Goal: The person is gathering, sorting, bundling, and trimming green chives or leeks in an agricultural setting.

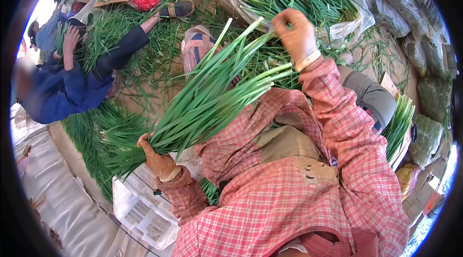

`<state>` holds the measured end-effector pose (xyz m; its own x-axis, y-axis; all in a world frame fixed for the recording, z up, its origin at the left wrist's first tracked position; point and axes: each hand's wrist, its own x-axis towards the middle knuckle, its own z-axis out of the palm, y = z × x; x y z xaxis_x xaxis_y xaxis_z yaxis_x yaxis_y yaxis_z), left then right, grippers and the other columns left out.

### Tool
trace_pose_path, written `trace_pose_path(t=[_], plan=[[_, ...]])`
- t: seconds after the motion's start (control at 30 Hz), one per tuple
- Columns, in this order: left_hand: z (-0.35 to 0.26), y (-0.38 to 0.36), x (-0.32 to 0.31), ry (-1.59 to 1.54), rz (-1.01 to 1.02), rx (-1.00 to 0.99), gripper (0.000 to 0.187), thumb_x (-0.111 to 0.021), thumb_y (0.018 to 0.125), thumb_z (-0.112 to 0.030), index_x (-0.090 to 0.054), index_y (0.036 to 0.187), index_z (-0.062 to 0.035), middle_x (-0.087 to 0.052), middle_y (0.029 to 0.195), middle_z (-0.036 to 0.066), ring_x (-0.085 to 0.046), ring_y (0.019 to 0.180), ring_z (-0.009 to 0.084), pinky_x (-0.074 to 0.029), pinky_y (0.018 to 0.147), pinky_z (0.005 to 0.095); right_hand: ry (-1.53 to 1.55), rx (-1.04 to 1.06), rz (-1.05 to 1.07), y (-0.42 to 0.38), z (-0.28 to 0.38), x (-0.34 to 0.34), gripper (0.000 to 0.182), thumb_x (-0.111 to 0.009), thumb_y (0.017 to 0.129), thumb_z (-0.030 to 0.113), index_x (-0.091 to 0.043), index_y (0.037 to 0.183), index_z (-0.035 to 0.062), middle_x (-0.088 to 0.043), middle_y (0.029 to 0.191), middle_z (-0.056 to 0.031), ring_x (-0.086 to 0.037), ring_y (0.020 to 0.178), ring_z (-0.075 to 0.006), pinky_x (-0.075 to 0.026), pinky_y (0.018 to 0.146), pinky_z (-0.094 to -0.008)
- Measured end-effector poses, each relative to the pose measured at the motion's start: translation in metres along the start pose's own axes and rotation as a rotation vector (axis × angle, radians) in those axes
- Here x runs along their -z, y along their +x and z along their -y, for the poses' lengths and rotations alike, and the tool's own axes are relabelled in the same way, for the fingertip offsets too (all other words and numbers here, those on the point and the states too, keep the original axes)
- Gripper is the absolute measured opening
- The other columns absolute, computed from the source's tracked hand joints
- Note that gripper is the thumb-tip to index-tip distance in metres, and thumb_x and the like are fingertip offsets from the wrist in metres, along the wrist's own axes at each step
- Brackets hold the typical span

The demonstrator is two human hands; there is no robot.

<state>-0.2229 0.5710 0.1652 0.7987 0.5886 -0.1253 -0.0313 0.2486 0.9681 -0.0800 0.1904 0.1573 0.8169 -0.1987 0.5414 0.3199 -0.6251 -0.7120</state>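
My left hand, in a brown glove, is closed round the leafy part of a large bunch of long green stalks. The pale stem ends of the bunch fan out toward the upper right. At those ends my right hand, also gloved and slightly blurred, is raised with its fingers pinched together. Some stem tips reach its fingertips, but what it pinches is too blurred to tell. The bunch lies over my checked shirt and lap. Below my left hand is a printed paper sheet.
A plastic-lined container of green stalks stands at the top. A co-worker in blue sits at the left, near another person. More stalks are piled at the left. Filled plastic bags line the right.
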Motion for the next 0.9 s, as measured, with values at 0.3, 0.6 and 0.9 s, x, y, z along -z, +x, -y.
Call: trace_pose_path(t=[0.3, 0.6, 0.9], plan=[[-0.001, -0.003, -0.003, 0.033, -0.027, -0.052, 0.023, -0.051, 0.087, -0.028, -0.053, 0.094, -0.0059, -0.057, 0.087, 0.004, -0.056, 0.078, 0.0144, -0.049, 0.070, 0.0272, 0.350, -0.383, -0.018, 0.004, 0.026, 0.035, 0.017, -0.061, 0.078, 0.016, -0.051, 0.076, 0.0027, -0.053, 0.063, -0.0029, -0.047, 0.056, -0.0080, -0.040, 0.052, -0.0208], [-0.009, -0.007, -0.005, 0.040, -0.052, -0.073, 0.026, -0.052, 0.086, -0.029, -0.048, 0.095, -0.0045, -0.056, 0.089, 0.011, -0.058, 0.082, 0.0214, -0.052, 0.072, 0.0344, 0.789, -0.961, 0.591, -0.024, 0.066, -0.029, 0.021, -0.063, 0.078, 0.026, -0.058, 0.081, 0.0057, -0.041, 0.050, 0.0040, -0.032, 0.043, -0.0046, -0.025, 0.040, -0.0206], [0.023, 0.009, 0.024, -0.124, -0.094, 0.146, 0.025, -0.052, 0.086, -0.028, -0.051, 0.098, -0.0060, -0.059, 0.090, 0.012, -0.059, 0.082, 0.0231, -0.053, 0.070, 0.0371, 1.784, -0.602, 0.321, 0.018, 0.004, 0.139, 0.025, -0.052, 0.085, 0.023, -0.039, 0.066, 0.0139, -0.035, 0.048, 0.0060, -0.027, 0.037, -0.0037, -0.025, 0.038, -0.0205]])
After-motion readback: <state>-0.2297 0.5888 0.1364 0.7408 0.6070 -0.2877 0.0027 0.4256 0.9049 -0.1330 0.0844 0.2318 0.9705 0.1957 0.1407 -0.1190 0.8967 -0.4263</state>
